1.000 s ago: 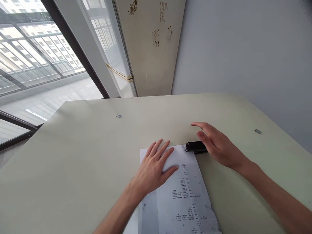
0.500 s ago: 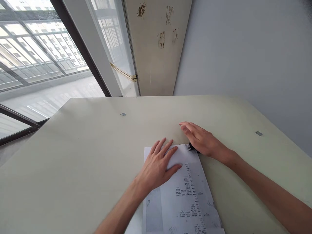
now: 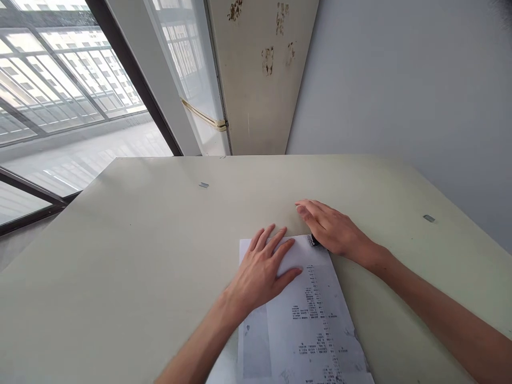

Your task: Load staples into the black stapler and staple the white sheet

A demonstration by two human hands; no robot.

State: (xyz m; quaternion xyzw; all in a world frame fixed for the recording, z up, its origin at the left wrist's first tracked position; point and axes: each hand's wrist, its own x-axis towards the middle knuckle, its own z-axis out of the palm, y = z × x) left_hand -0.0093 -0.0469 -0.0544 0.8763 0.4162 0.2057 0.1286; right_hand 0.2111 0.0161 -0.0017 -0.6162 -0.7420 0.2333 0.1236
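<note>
Printed sheets of paper [image 3: 280,330] lie on the table near its front edge, with lines of small dark print and smudges. My left hand [image 3: 268,266] lies flat on their upper left part, fingers spread. My right hand [image 3: 326,226] rests over the upper right corner of the paper, palm down, with its fingers stretched out to the left and past the top edge. Under its palm, a small black stapler [image 3: 314,241] with a metal end sits on that corner. Most of the stapler is hidden by the hand.
The pale table [image 3: 120,277] reaches back to a worn white cabinet [image 3: 260,106]. A small grey strip [image 3: 204,185] lies at the back left and another grey piece [image 3: 429,218] at the right. A glass window [image 3: 72,80] is on the left, a grey wall [image 3: 400,80] on the right.
The view has shifted slightly, so paper and table marks sit a little differently. Both hands keep their places on the paper and over the stapler; slightly less of the stapler shows.
</note>
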